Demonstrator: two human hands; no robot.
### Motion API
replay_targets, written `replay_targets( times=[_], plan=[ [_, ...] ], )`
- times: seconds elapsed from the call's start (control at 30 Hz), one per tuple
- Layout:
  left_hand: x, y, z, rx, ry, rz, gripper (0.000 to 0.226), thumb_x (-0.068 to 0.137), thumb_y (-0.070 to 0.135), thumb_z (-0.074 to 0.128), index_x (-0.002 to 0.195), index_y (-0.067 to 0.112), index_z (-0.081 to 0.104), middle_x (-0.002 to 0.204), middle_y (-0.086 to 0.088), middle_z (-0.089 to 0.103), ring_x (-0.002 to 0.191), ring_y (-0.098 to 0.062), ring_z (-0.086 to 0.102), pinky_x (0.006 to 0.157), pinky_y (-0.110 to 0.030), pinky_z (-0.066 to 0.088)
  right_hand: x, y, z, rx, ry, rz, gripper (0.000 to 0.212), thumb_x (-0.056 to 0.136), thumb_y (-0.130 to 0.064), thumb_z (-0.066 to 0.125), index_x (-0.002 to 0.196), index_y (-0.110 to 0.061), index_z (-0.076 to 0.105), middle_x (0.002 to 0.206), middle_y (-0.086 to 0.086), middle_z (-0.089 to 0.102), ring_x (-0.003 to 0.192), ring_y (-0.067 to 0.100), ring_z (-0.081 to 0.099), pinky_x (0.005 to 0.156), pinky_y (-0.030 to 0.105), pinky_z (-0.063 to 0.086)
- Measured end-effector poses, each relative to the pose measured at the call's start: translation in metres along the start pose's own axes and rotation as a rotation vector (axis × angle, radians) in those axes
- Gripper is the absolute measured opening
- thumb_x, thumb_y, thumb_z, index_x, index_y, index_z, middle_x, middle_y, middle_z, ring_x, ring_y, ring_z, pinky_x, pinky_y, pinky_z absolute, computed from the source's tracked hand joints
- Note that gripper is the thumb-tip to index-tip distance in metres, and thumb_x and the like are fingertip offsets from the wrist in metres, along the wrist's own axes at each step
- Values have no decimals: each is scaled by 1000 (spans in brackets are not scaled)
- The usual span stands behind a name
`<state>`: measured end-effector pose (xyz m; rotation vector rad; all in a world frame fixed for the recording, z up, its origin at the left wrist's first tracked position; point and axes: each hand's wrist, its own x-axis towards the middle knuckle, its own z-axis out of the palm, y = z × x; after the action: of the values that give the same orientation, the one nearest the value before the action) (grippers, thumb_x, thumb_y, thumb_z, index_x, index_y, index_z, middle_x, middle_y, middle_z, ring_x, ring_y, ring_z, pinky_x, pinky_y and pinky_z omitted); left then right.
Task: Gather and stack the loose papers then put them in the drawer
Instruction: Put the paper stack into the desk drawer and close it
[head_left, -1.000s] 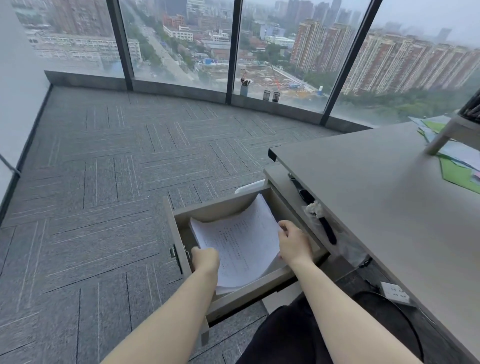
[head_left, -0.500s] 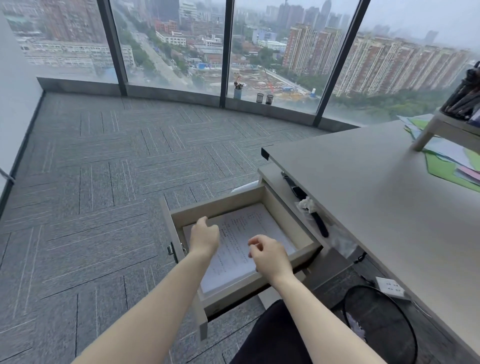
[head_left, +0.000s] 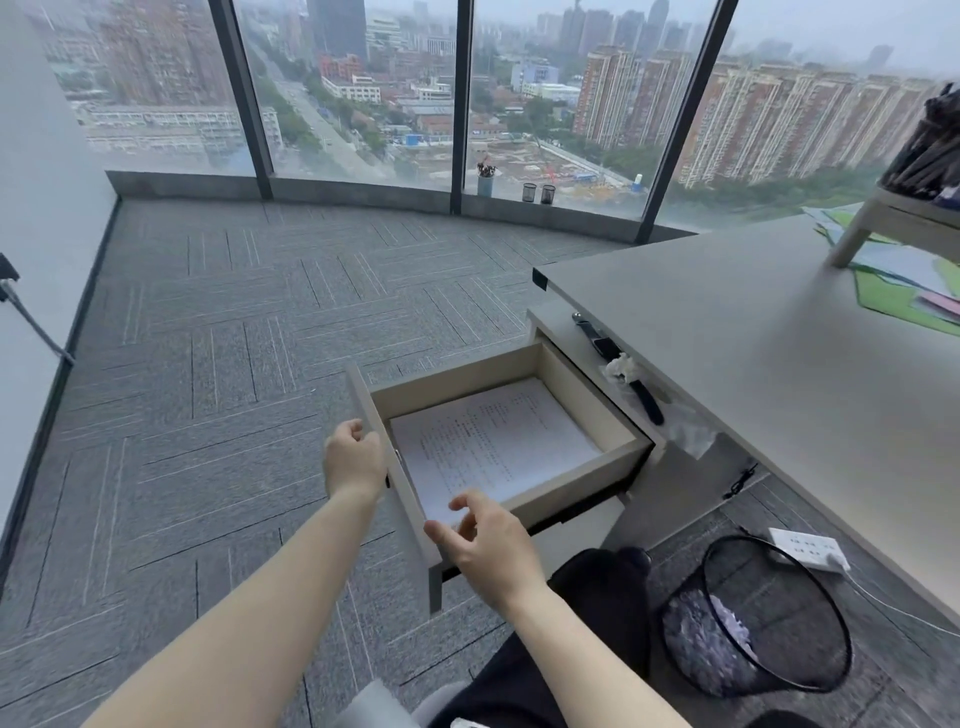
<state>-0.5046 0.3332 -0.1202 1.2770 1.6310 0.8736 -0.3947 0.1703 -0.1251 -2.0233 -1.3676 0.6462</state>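
The drawer (head_left: 587, 470) stands pulled out at 12 o'clock from the person, its front panel running toward 7 o'clock; the stack of papers (head_left: 493, 441) lies flat on its floor, squared into the near-left corner, with bare drawer bottom showing along the far and right walls; the left hand (head_left: 354, 460) sits at 10 o'clock against the outer face of the front panel, its grip loosely curled and holding nothing; the right hand (head_left: 485, 543) hovers at 1 o'clock over the drawer's near corner, grip spread with thumb and fingers apart, clear of the sheets; carpet (head_left: 218, 364) lies open from 8 to 12 o'clock; the worktop (head_left: 727, 338) edge overhangs at 2 o'clock; a wire wastebasket (head_left: 753, 618) stands at 4 o'clock.
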Motion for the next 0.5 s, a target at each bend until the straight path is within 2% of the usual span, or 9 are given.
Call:
replay_targets(
  times=[0.1, 0.17, 0.23, 0.3, 0.5],
  plan=[
    [-9, -16, -2, -44, -94, -84, 42, 91, 25, 46, 129, 12, 57, 105, -9, 68, 99, -32, 64, 85, -48, 56, -14, -5, 8, -38, -21, -21, 76, 66, -87, 47, 118, -31, 54, 85, -16, 59, 79, 3, 60, 69, 28, 54],
    [-15, -25, -3, -88, -111, -89, 39, 93, 25, 44, 128, 14, 57, 100, -6, 65, 95, -31, 64, 86, -50, 57, -21, -5, 14, -73, -14, -31, 72, 66, -83, 52, 119, -33, 52, 94, -16, 61, 84, 5, 61, 72, 29, 53],
    [-21, -31, -3, -140, -145, -81, 38, 95, 23, 42, 128, 16, 59, 103, -5, 66, 93, -27, 65, 79, -47, 59, -25, -3, 20, -100, 13, -47, 59, 73, -70, 59, 119, -34, 50, 104, -14, 63, 90, 8, 63, 75, 31, 54],
    [-26, -34, -4, -188, -197, -72, 36, 97, 22, 40, 125, 18, 62, 106, -4, 69, 93, -23, 64, 75, -44, 58, -28, -1, 25, -115, 48, -50, 47, 78, -59, 63, 115, -33, 49, 105, -13, 64, 89, 11, 65, 74, 34, 55],
    [-31, -32, 2, -262, -285, -69, 39, 96, 13, 39, 125, 20, 63, 115, -4, 70, 106, -27, 65, 85, -51, 58, -29, 3, 30, -91, 121, -17, 30, 82, -51, 61, 103, -31, 49, 93, -12, 66, 79, 12, 63, 65, 29, 50]
  ],
)
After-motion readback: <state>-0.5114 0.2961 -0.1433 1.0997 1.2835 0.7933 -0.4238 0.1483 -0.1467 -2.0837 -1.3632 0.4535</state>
